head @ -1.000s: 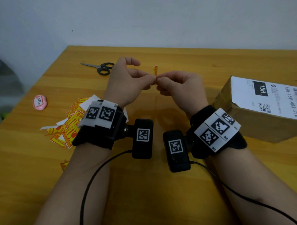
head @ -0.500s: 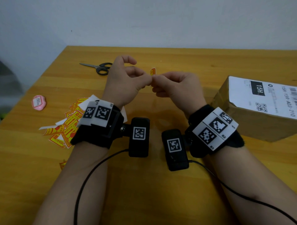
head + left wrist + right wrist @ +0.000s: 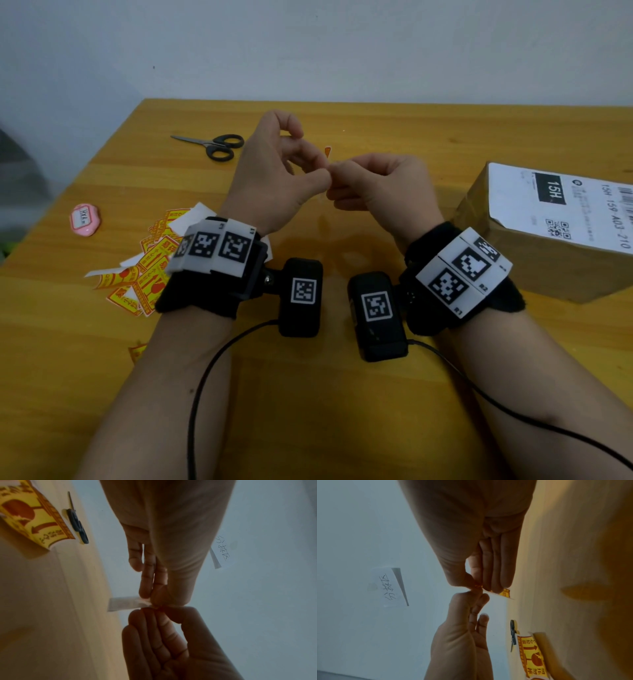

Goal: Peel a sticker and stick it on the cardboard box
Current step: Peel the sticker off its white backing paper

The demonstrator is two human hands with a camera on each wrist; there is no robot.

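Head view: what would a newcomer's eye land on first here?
First, the left hand and right hand meeting fingertip to fingertip above mid-table, pinching a small orange sticker between them. Next, the cardboard box with its white label at the right edge, and the heap of yellow stickers by the left wrist, scissors beyond.

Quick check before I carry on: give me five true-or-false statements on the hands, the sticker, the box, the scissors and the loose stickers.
1. Both hands pinch the sticker in mid-air. True: left hand and right hand meet fingertip to fingertip.
2. The cardboard box sits to the person's left. False: it is on the right.
3. The scissors lie beyond the left hand. True.
4. The right hand rests on the box. False: it is apart from it, above the table.
5. The loose stickers are piled on the box. False: they lie on the table, by the left wrist.
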